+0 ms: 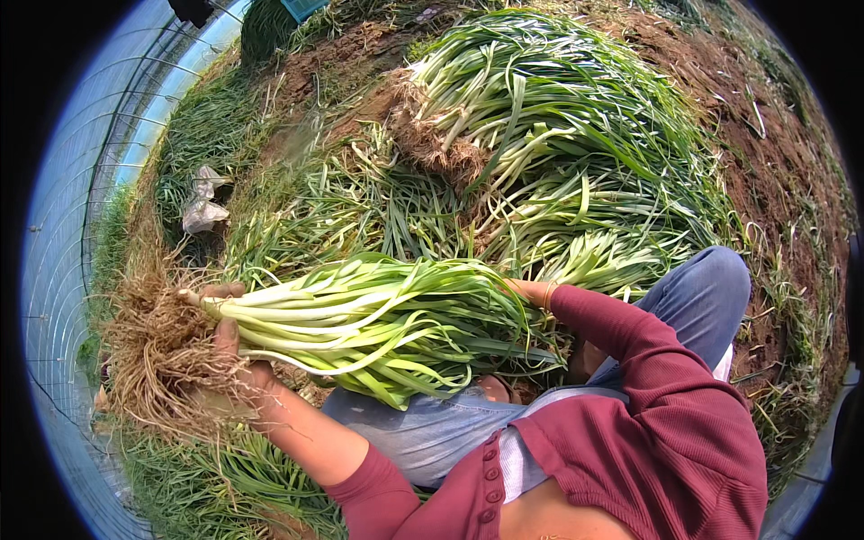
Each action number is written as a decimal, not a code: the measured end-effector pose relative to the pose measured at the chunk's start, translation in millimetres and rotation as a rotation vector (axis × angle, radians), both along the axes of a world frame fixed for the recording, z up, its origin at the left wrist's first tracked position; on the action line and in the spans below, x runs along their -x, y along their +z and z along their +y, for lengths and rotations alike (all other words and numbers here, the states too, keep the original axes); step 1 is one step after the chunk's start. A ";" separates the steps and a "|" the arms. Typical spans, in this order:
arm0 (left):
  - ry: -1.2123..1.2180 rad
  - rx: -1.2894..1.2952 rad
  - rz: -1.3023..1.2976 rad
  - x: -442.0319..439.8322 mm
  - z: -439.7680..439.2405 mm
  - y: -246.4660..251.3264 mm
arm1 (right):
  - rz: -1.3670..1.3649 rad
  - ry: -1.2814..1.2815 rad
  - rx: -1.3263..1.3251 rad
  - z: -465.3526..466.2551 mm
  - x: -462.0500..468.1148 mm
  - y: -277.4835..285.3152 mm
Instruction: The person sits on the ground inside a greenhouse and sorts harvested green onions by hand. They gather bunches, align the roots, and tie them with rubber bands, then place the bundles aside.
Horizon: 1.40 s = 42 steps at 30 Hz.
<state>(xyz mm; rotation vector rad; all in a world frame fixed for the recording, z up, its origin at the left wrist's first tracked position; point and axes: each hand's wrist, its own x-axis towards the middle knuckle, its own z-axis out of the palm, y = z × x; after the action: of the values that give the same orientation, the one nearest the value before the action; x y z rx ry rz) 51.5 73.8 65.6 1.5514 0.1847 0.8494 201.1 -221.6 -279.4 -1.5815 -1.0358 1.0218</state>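
A thick bunch of long-leaved allium plants (364, 317) lies level across the front of my body. Its pale stems point left and its green leaves spread to the right, partly over my lap. My left hand (229, 331) grips the stems just beside the tangled brown roots (162, 351), with thumb and fingers showing around them. My right hand (528, 290) reaches into the leaf end from the right. Only its wrist side shows; leaves cover the fingers, so their grip is hidden.
A large heap of similar plants (560, 128) lies ahead, roots to the left. Loose leaves (351, 202) litter the brown soil (729, 88). White crumpled plastic (204, 202) sits at left, near a film-covered greenhouse wall (74, 223). Part of a blue crate (302, 8) shows at the top.
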 end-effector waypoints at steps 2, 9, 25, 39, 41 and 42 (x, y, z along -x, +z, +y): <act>0.065 -0.092 -0.002 6.5 3.8 -4.8 | -0.205 -0.267 0.232 -9.9 -9.1 -8.8; 0.460 -0.166 0.380 17.3 52.1 -28.5 | -0.592 -0.799 0.344 -21.7 -153.3 6.8; 0.910 -0.364 -0.276 29.7 17.8 31.2 | -1.086 0.170 0.773 -47.7 -160.9 -4.1; 0.869 -0.190 -0.147 40.4 39.6 -3.4 | 0.078 -0.119 0.357 31.9 -152.0 -9.0; 0.850 -0.181 -0.133 43.0 41.7 -4.4 | -0.680 -0.288 0.459 40.5 -160.3 -21.8; 0.840 -0.175 -0.130 44.2 42.8 -4.4 | -0.799 -0.079 0.641 36.7 -162.1 -27.9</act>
<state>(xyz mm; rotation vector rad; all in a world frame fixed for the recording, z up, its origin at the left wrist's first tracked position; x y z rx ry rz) 7.3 116.6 61.2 1.5712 0.7129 1.6493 363.2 -184.9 -307.2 -2.6637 -1.1996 0.6879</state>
